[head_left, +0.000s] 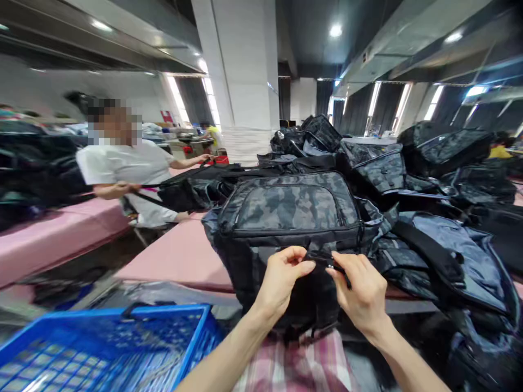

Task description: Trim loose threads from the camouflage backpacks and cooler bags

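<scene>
Pinching a short black strap piece from its two sides, the left hand and the right hand meet in the head view in front of a large black fabric bag with grey camouflage panels. The bag stands at the near edge of the pink-covered counter, well right of its near left corner, its dark lower front hanging past that edge.

It looks bulky but fairly light, with soft cloth that would sag and piped, zipped seams that seem stiffer; those seams or the webbing should give a surer hold than the loose panels. The strap piece is probably pliable and a little slick — best taken by fingertips close to its ends.

Both forearms reach up from the bottom of the view and slant inward. The left thumb and forefinger close on one end, while the right fingers grip the other, beside small shiny bits too blurred to identify.

More camouflage bags are heaped behind and to the right. A blue plastic basket sits lower left, and across the counter a person in a white top holds black straps.
</scene>
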A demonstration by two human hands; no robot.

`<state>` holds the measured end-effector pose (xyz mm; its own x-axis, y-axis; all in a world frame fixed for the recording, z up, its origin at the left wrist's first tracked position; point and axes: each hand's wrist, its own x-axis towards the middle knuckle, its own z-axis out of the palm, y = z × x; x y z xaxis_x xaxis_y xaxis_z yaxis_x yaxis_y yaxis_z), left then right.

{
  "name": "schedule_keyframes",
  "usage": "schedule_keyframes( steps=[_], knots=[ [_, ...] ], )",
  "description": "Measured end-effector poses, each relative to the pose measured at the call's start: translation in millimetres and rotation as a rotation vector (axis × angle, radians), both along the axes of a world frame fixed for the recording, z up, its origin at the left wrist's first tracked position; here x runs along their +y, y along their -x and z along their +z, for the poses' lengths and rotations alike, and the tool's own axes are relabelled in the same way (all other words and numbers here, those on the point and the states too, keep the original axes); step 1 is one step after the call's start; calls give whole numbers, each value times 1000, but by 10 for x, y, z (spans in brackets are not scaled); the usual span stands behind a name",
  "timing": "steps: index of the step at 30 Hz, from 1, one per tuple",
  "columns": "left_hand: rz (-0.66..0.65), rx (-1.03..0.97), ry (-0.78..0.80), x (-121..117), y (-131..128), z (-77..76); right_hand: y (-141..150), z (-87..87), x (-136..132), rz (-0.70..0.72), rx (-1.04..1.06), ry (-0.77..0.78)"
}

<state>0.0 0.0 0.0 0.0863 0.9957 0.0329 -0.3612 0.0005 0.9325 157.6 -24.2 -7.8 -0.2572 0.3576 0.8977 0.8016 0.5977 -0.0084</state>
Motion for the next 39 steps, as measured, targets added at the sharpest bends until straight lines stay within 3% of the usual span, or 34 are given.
schedule_keyframes(
  steps=[7, 15, 21, 23, 27, 29, 32, 33, 34, 35, 37, 39],
  knots=[
    [22, -51, -1, -91, -116, 75, -96, 4, -35, 97, 298, 253],
    [64, -94, -14, -91, -215, 110, -44, 26, -37, 71, 149, 110],
    [75, -69, 21, -10, -180, 27, -86, -26, 69, 94, 442, 331],
    [76, -37, 13, 43, -199, 17, -79, -21, 96, 107, 421, 332],
    [105, 225, -158, 66, -185, 25, -74, -20, 197, 107, 275, 274],
    [277, 445, -379, 6, -27, -27, -177, -96, 265, 56, 400, 277],
    [759, 626, -722, -68, 475, -321, -480, -391, 332, -38, 753, 318],
    [913, 606, -738, -53, 680, -490, -586, -536, 344, -70, 866, 342],
    [1025, 573, -641, -11, 880, -690, -675, -694, 355, -102, 965, 380],
    [1005, 570, -480, 56, 1058, -910, -737, -859, 372, -118, 1048, 436],
    [792, 648, -170, 231, 1304, -1355, -771, -1168, 428, -108, 1175, 560],
    [558, 711, -14, 386, 1393, -1688, -709, -1393, 504, -62, 1257, 650]
  ],
)
